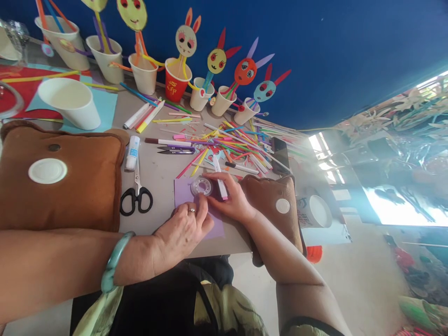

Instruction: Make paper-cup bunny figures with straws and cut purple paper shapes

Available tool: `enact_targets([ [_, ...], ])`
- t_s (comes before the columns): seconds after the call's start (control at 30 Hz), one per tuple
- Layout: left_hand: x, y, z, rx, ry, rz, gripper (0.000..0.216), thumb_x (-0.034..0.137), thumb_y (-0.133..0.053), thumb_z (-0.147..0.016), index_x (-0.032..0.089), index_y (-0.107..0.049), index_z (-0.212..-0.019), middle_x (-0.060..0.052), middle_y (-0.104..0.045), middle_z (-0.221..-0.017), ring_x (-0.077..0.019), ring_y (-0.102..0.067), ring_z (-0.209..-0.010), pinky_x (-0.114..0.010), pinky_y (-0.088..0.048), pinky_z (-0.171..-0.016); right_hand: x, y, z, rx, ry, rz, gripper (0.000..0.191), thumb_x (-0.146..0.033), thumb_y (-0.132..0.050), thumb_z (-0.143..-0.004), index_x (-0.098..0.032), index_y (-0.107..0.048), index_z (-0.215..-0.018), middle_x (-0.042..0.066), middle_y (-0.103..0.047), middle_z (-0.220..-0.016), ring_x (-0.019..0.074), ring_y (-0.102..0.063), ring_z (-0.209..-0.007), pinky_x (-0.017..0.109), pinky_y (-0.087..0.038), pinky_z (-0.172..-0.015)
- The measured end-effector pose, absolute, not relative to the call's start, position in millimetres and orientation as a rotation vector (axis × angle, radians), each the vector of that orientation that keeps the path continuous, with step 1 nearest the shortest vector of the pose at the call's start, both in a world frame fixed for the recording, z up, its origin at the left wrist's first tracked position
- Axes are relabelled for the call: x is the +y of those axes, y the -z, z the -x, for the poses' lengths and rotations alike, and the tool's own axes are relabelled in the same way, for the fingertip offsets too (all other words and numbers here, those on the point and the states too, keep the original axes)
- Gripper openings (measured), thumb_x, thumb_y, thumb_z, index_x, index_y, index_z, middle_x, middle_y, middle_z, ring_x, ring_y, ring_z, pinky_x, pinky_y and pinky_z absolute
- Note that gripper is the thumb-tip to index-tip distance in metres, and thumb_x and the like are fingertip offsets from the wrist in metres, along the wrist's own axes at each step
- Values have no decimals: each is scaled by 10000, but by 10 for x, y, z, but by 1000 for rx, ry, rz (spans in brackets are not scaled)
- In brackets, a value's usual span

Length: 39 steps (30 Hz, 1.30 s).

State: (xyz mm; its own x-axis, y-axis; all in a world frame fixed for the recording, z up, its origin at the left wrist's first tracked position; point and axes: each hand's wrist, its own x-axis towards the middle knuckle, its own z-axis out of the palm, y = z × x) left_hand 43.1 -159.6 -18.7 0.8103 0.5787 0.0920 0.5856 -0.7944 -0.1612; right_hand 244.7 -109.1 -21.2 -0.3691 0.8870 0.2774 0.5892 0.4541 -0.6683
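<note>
A purple sheet of paper [182,193] lies on the grey table [159,170] right in front of me. On it sits a small round tape roll [201,186]. My left hand [184,231], with a ring and a green bangle, presses its fingertips on the paper beside the roll. My right hand [229,198] is closed round a pink-tipped white marker [221,186] whose tip touches the paper next to the roll.
Black scissors [136,196], a glue stick [132,152], snips [172,150] and a heap of coloured straws [231,140] lie beyond. Paper cups with bunny faces [185,39] line the back. Brown cushions [59,175] flank the work spot; a phone [280,151] lies right.
</note>
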Motion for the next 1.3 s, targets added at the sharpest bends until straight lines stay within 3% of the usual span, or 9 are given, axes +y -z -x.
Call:
enact_targets([
  [0.33, -1591, 200, -431, -899, 54, 2810, 254, 144, -527, -920, 120, -610, -1159, -274, -557, -1411, -206, -633, -746, -349, -424, -629, -1091, 169, -2481, -1791, -456, 1160, 419, -237, -670, -838, -270, -501, -1220, 84, -735, -1142, 246, -697, -998, 438, -571, -871],
  [0.63, -1589, 182, -432, -871, 44, 2792, 239, 148, -524, -921, 118, -615, -1141, -271, -577, -1388, -197, -631, -727, -339, -421, -612, -1102, 280, -2517, -1699, -530, 1274, 287, -342, -601, -932, -281, -483, -1186, 61, -757, -1014, 237, -722, -923, 457, -594, -856],
  [0.87, -1590, 178, -435, -931, 52, 2875, 257, 142, -531, -933, 119, -605, -1178, -264, -564, -1398, -192, -640, -789, -338, -438, -652, -1100, 182, -2472, -1990, -653, 1239, 468, -355, -760, -812, -262, -538, -1213, 87, -704, -1165, 244, -699, -1012, 422, -592, -901],
  [1.3, -1603, 185, -421, -900, 33, 2815, 255, 140, -526, -924, 110, -609, -1164, -269, -573, -1386, -191, -637, -761, -336, -435, -644, -1098, 207, -2475, -2026, -631, 1240, 483, -418, -773, -829, -276, -552, -1234, 75, -696, -1179, 248, -694, -1063, 400, -581, -925],
])
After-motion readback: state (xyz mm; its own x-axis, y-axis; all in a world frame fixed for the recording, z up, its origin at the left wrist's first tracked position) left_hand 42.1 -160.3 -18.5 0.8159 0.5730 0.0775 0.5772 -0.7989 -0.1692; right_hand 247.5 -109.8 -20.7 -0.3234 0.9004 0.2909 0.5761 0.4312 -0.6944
